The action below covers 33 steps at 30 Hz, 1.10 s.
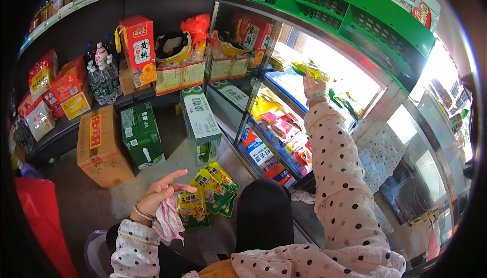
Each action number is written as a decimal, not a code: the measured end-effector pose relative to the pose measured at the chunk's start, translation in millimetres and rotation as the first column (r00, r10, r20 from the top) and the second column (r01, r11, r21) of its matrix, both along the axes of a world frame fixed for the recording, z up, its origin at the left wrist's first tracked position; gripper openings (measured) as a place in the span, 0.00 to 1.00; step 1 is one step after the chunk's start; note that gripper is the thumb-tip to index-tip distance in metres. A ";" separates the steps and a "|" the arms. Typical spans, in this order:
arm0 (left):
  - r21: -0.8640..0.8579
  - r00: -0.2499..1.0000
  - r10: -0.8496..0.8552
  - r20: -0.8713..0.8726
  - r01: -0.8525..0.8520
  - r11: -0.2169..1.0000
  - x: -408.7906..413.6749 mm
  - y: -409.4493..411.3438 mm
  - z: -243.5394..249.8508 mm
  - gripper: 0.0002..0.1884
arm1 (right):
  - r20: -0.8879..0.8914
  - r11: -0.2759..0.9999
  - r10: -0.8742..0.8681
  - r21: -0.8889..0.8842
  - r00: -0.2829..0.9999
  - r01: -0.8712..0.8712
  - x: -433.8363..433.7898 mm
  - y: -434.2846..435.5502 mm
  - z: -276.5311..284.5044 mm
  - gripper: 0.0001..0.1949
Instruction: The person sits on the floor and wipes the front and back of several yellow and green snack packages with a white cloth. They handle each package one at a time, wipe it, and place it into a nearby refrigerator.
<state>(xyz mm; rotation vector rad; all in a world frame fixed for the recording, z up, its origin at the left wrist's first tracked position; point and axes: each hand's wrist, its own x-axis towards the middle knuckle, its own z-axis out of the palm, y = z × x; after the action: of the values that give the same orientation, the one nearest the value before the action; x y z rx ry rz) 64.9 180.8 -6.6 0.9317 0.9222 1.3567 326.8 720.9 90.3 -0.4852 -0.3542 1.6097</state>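
Observation:
My right hand [315, 87] reaches into a glass display case [240, 105] and grips a yellow-and-green packet [311, 69] on its brightly lit upper shelf. In the lower part of the view, my left hand [156, 195] holds a crumpled pink-and-white cloth [170, 220] against the palm, with the forefinger and thumb stretched out. Just right of those fingers, several yellow-and-green seasoning packets [209, 188] lie overlapping on the floor. Inside the case, a lower shelf carries red and yellow packets [281, 124]. More green packets [344, 101] lie beside my right wrist.
A brown carton [102, 145], a green carton [142, 135] and a white-and-green carton [201, 126] stand on the floor. Water bottles [102, 78] and a red gift box [137, 52] occupy the low shelf. A green rack [338, 12] tops the case. My knee [264, 213] is close to it.

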 end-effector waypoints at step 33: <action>-0.143 0.863 0.505 -0.023 -0.503 0.853 -13.2 18.9 -35.7 0.20 | 0.738 0.456 0.502 0.216 0.450 -0.863 -119.7 -229.7 15.9 0.20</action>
<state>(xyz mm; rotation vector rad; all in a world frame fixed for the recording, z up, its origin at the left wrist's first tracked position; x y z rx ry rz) 51.7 199.7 -42.3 0.5806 1.2968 1.7056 207.1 491.2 106.2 -0.3407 -1.7169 2.0157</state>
